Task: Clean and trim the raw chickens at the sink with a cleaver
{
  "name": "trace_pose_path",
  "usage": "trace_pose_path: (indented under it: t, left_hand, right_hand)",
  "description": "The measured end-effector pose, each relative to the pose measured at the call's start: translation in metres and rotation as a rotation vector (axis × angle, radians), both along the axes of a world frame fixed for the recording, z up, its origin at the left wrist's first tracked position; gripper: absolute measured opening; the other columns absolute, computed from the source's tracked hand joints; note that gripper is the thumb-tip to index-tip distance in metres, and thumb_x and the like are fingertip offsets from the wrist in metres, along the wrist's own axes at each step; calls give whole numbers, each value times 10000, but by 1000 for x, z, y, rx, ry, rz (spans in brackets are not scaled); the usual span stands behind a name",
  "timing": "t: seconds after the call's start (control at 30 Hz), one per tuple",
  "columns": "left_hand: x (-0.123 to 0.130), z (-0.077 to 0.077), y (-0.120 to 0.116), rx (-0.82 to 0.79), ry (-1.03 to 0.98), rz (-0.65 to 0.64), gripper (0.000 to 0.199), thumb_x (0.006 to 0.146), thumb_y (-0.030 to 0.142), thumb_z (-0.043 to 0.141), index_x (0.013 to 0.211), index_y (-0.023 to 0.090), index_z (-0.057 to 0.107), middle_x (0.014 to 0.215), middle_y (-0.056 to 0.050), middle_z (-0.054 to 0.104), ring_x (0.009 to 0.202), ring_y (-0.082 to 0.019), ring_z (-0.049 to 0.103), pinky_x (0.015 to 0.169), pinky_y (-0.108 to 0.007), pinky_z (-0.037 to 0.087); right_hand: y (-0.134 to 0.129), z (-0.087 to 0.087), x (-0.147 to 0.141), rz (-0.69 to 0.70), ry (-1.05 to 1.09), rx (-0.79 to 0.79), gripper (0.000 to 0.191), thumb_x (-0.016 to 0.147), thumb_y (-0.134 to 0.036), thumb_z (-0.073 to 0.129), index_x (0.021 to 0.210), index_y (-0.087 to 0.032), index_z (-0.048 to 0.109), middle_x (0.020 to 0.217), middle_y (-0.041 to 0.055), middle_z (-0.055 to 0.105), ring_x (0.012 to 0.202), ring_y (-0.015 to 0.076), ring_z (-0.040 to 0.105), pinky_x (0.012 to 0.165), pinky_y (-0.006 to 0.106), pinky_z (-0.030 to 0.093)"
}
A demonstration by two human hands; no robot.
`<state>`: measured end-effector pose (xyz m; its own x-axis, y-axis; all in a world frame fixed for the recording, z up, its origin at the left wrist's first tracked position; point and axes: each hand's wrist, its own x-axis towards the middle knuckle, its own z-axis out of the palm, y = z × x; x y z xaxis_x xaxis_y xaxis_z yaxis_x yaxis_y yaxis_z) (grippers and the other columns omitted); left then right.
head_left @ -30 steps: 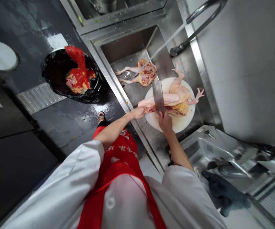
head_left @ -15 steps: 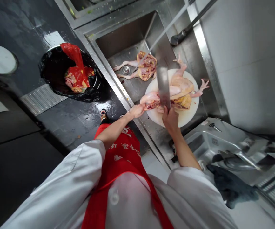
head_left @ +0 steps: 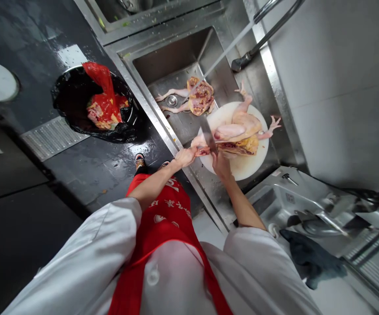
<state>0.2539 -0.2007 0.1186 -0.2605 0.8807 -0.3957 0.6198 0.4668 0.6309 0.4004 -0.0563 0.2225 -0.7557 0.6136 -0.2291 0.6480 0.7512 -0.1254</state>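
Note:
An opened raw chicken (head_left: 247,124) lies on a round white cutting board (head_left: 242,170), its feet pointing up and to the right. My left hand (head_left: 185,157) is closed on the near-left end of the bird, past the board's left edge. My right hand (head_left: 221,165) grips the handle of a cleaver (head_left: 206,131), whose blurred blade is over the chicken's left part, close to my left hand. Another opened chicken piece (head_left: 201,96) with two legs lies in the steel sink (head_left: 183,78), beside the drain.
Water runs from a faucet (head_left: 263,15) into the sink. A black-lined bin (head_left: 69,103) with red plastic and scraps stands on the floor at left. At lower right are a steel basin (head_left: 279,201) and a dark cloth (head_left: 314,258). A hose nozzle (head_left: 240,63) rests behind the board.
My right hand and the cleaver have moved left, closer to my left hand, and the blade is now tilted. More of the chicken's middle shows. The view has shifted slightly.

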Motion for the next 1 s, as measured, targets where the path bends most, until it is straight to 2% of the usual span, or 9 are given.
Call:
trace_pose_path:
  t: [0.17,0.27,0.4,0.57,0.67,0.73,0.83,0.93,1.0]
  left_hand:
    - [6,-4,-1,25,39,-4,492,1066,361,394,1480,102,451,1197,-194,737,1100,-330,731,915,-404,530]
    - [6,-5,-3,20,69,-5,492,1059,342,398,1482,96,448,1161,-193,743,1077,-342,736,877,-410,532]
    - [-4,-8,-20,9,83,31,416,1027,295,432,1377,89,522,1140,-206,742,1053,-346,740,840,-400,531]
    - [-15,-18,-83,52,-13,0,319,1005,330,453,1210,135,599,1028,-170,754,973,-325,747,825,-375,530]
    - [-29,-29,-139,66,-55,175,282,975,320,447,1146,163,608,1018,-144,753,943,-296,740,835,-357,536]
    - [-51,-36,-182,60,-32,427,291,977,328,404,1114,172,607,1043,-133,746,955,-281,728,864,-361,544]
    - [-113,-40,-242,-62,119,820,317,957,366,416,1121,160,593,991,-112,726,902,-276,706,845,-379,555]
    - [-195,-28,-280,-204,220,865,382,917,387,516,1195,133,581,984,-100,711,886,-261,695,829,-358,555]
    - [-249,-16,-285,-355,299,818,501,869,445,633,1242,118,564,1077,-139,711,983,-295,695,851,-381,558]
  right_hand:
    - [0,-3,5,-36,-15,56,404,1097,-401,349,1120,-99,616,894,194,729,818,306,693,690,330,431]
    - [-3,-5,15,11,-138,35,378,1108,-358,351,1176,-86,605,969,200,749,863,295,718,698,312,434]
    - [-8,2,64,43,-473,-19,342,1121,-311,342,1201,-95,594,911,168,765,854,271,751,683,297,433]
    - [-11,25,137,84,-626,26,360,1128,-361,348,1196,-99,586,836,168,763,791,287,765,637,303,408]
    - [-15,26,151,82,-605,30,354,1129,-366,350,1187,-105,583,823,159,764,749,277,758,617,302,384]
    - [-21,20,152,60,-583,23,352,1129,-368,354,1155,-109,591,814,157,763,741,281,754,604,307,363]
    - [-37,10,154,12,-526,-2,345,1121,-374,383,1111,-111,606,803,158,759,736,285,745,598,315,336]
    - [-63,4,157,-69,-399,-47,333,1108,-382,409,1080,-123,616,774,138,747,694,265,720,603,317,321]
    - [-83,3,159,-164,-291,-69,336,1096,-395,413,1037,-140,622,752,122,733,648,243,688,598,316,308]
